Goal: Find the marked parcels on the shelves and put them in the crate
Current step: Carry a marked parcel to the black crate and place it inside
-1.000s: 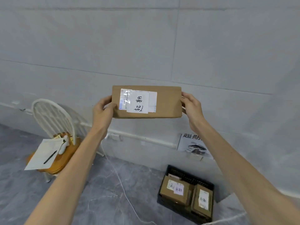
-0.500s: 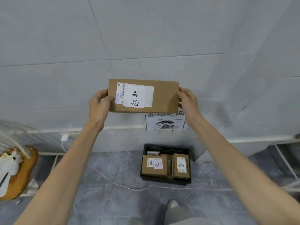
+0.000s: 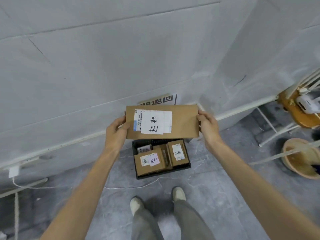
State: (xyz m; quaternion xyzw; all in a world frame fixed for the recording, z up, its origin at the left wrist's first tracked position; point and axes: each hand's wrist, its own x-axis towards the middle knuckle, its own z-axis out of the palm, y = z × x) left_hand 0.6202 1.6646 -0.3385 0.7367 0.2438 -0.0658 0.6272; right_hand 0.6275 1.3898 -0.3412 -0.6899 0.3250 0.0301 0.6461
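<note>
Now, a person is holding a flat brown cardboard parcel (image 3: pixel 183 122) out in front at the centre of the frame, one short end in each of the hands. The left hand (image 3: pixel 116 132) is gripping the left end, fingers and thumb curling round the edge. The right hand (image 3: pixel 208 129) is gripping the right end likewise. The parcel's broad face is turning up toward the camera, showing a printed shipping label with a white slip (image 3: pixel 152 122) of handwritten characters stuck over it. The parcel is hanging in the air, overlapping the far edge of a black plastic crate (image 3: pixel 162 174). The crate is sitting on the grey marbled floor (image 3: pixel 216 187) just below centre, close to the white tiled wall (image 3: pixel 103 58). Parcels are already lying in the crate: a wider box (image 3: pixel 149 170) at near left, a narrower box (image 3: pixel 177 154) at right, both wearing handwritten slips. A smaller item is sitting at back left, partly hidden. A printed sheet (image 3: pixel 161 100) is peeking out on the wall just above the held parcel. A thin white cable (image 3: pixel 138 187) is running across the floor between the crate and the person's pale shoes (image 3: pixel 136 205) at bottom centre. At the right edge a wooden chair seat (image 3: pixel 301 118) on white legs is showing.
</note>
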